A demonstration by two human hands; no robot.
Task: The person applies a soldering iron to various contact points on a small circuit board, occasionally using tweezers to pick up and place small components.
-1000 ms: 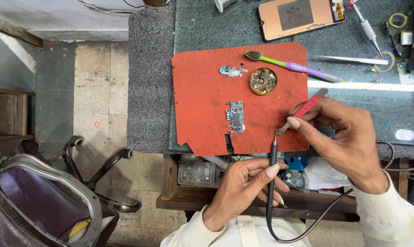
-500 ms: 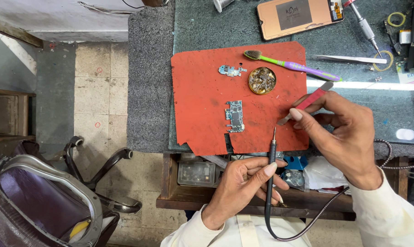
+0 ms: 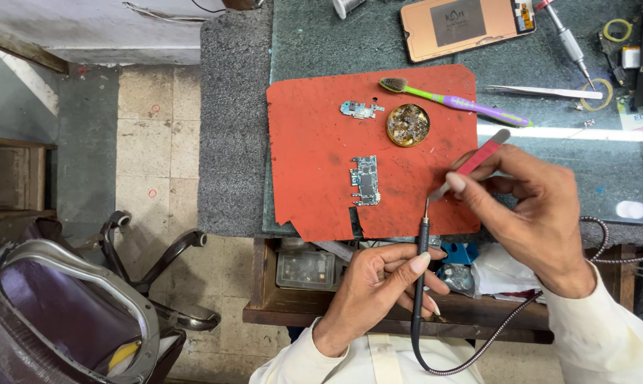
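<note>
Near the lower centre of the frame, I see my left hand (image 3: pixel 378 284) pinching a slim black corded soldering iron (image 3: pixel 421 277), tip up, while my right hand (image 3: pixel 531 206) grips red-handled metal tweezers (image 3: pixel 470 165) just above that tip. Left of them, a small rectangular grey circuit board (image 3: pixel 365 180) lies flat on the torn red mat (image 3: pixel 307 142); I judge it light, stiff and fragile, best held by its edges. Beyond sit a round tin of brown flux (image 3: pixel 407 125) and a green-and-purple toothbrush (image 3: pixel 453 101).
</note>
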